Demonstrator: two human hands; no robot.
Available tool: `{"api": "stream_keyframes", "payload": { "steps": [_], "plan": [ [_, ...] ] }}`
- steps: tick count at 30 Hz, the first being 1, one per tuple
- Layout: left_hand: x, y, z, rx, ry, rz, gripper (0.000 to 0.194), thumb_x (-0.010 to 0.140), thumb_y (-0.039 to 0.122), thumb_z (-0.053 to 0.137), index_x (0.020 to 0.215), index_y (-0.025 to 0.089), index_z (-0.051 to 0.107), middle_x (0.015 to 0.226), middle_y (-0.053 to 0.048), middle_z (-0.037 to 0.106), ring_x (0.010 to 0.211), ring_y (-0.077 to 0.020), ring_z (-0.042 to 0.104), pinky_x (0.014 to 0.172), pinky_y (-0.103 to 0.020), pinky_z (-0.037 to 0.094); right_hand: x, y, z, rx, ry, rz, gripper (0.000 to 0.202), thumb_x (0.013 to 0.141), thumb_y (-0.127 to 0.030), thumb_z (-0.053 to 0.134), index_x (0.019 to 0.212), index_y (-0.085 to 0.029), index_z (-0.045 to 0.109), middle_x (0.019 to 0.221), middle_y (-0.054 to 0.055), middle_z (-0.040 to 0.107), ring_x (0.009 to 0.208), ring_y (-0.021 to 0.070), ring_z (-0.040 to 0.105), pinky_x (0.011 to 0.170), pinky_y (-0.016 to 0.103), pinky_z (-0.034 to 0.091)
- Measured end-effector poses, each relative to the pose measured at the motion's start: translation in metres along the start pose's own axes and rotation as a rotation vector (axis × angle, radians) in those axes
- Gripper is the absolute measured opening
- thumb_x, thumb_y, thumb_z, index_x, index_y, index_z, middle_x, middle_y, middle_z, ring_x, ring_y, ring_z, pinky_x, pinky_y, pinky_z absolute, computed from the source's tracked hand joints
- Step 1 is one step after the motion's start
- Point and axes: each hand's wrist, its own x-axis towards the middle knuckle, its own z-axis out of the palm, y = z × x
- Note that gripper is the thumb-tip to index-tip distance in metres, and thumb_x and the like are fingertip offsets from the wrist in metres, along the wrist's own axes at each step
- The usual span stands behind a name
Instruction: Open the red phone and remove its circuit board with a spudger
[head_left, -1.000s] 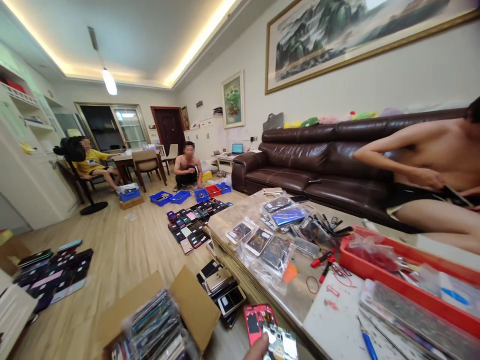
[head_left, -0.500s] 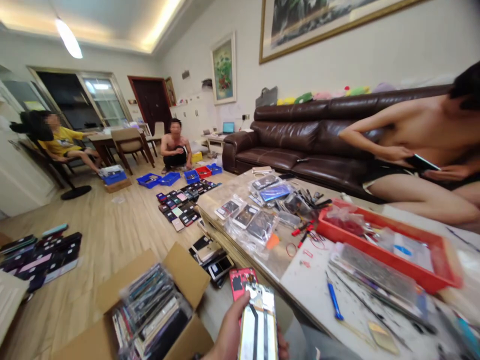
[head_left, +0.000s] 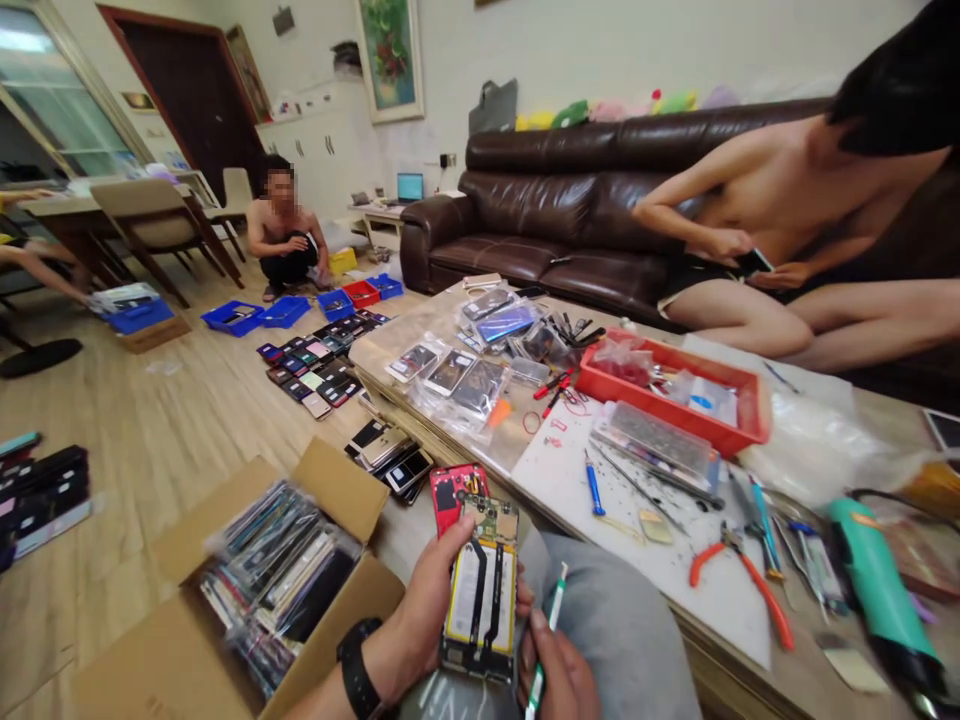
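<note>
- Cardboard box (head_left: 362, 600) on the floor (head_left: 199, 425), flaps open, packed with bagged phones;
- left hand (head_left: 420, 605) closed around the opened phone (head_left: 480, 600), battery side up, above the person's lap, left of the desk (head_left: 401, 335); a red phone shell (head_left: 448, 492) just behind it;
- right hand (head_left: 562, 670) beside the phone, fingers narrowed on a green-and-white tool (head_left: 556, 605);
- bagged phones (head_left: 450, 371) near the desk's left edge; red tray (head_left: 667, 418) farther right; red-handled pliers (head_left: 776, 615) toward the near edge.
</note>
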Motion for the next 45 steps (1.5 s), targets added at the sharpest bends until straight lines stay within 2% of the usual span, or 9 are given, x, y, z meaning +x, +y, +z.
{"api": "stream_keyframes", "payload": {
  "steps": [4,11,17,21,29,34,39,42,45],
  "plan": [
    [-0.004,0.0,0.002,-0.006,-0.005,-0.058,0.066,0.097,0.059,0.04,0.096,0.004,0.075,0.078,-0.02,0.078,0.069,-0.0261,0.076,0.071,-0.034,0.059,-0.01,-0.009,0.005,0.044,-0.01,0.007,0.057,0.069,-0.074,0.077,0.065,-0.018,0.068,0.058,0.002,0.064,0.056,0.02,0.058,0.053,0.029,0.048],
    [-0.014,0.002,-0.001,-0.039,-0.022,-0.139,0.068,0.099,0.059,0.033,0.109,0.006,0.074,0.082,-0.019,0.079,0.081,-0.0315,0.078,0.08,-0.041,0.06,-0.018,-0.017,0.012,0.069,-0.075,0.039,0.053,0.075,-0.068,0.076,0.076,-0.015,0.074,0.071,0.007,0.072,0.064,0.0236,0.064,0.06,0.032,0.053],
    [-0.024,-0.003,-0.002,-0.159,-0.111,-0.173,0.085,0.091,0.08,0.032,0.112,0.009,0.075,0.087,-0.02,0.08,0.085,-0.0343,0.077,0.08,-0.044,0.06,-0.024,-0.029,0.019,0.103,-0.096,0.094,0.058,0.078,-0.072,0.072,0.063,-0.018,0.06,0.054,0.0,0.058,0.048,0.0144,0.051,0.048,0.026,0.044],
    [-0.028,-0.009,-0.008,-0.129,-0.105,-0.178,0.086,0.091,0.081,0.033,0.108,0.008,0.075,0.085,-0.02,0.079,0.083,-0.034,0.077,0.078,-0.043,0.06,-0.026,-0.031,0.021,0.118,-0.103,0.102,0.061,0.075,-0.075,0.073,0.056,-0.021,0.051,0.046,-0.004,0.047,0.043,0.0126,0.045,0.043,0.024,0.039],
    [-0.016,-0.003,-0.004,-0.084,-0.075,-0.149,0.086,0.094,0.077,0.03,0.11,0.005,0.074,0.084,-0.02,0.079,0.083,-0.0331,0.077,0.082,-0.044,0.06,-0.024,-0.032,0.02,0.154,-0.076,0.117,0.056,0.073,-0.071,0.077,0.062,-0.02,0.056,0.052,-0.003,0.052,0.049,0.0148,0.05,0.046,0.025,0.041],
    [-0.011,0.005,-0.002,-0.056,-0.041,-0.146,0.084,0.094,0.076,0.033,0.111,0.004,0.073,0.079,-0.019,0.079,0.068,-0.0288,0.076,0.072,-0.039,0.06,-0.024,-0.035,0.021,0.168,-0.052,0.129,0.052,0.074,-0.068,0.077,0.068,-0.018,0.063,0.058,-0.001,0.057,0.049,0.0151,0.05,0.046,0.026,0.042],
    [-0.005,0.012,0.0,-0.087,-0.076,-0.151,0.082,0.096,0.074,0.032,0.11,0.005,0.072,0.087,-0.018,0.08,0.066,-0.0271,0.076,0.063,-0.035,0.06,-0.025,-0.082,0.013,0.238,0.06,0.056,0.053,0.071,-0.064,0.084,0.061,-0.018,0.061,0.054,-0.003,0.052,0.048,0.0105,0.046,0.042,0.02,0.04],
    [-0.002,0.01,0.001,-0.106,-0.121,-0.116,0.081,0.096,0.074,0.031,0.115,0.006,0.071,0.097,-0.018,0.08,0.067,-0.0274,0.076,0.063,-0.037,0.061,-0.018,-0.118,0.01,0.29,0.106,-0.1,0.049,0.066,-0.063,0.089,0.076,-0.018,0.071,0.064,-0.002,0.061,0.05,0.0086,0.049,0.046,0.018,0.045],
    [0.0,0.007,0.003,-0.095,-0.139,-0.133,0.085,0.096,0.075,0.028,0.11,0.004,0.072,0.089,-0.018,0.08,0.063,-0.0268,0.076,0.06,-0.036,0.06,-0.009,-0.136,0.017,0.274,0.041,-0.146,0.048,0.064,-0.059,0.092,0.081,-0.018,0.074,0.073,0.001,0.069,0.053,0.0092,0.054,0.048,0.019,0.049]
  ]
}}
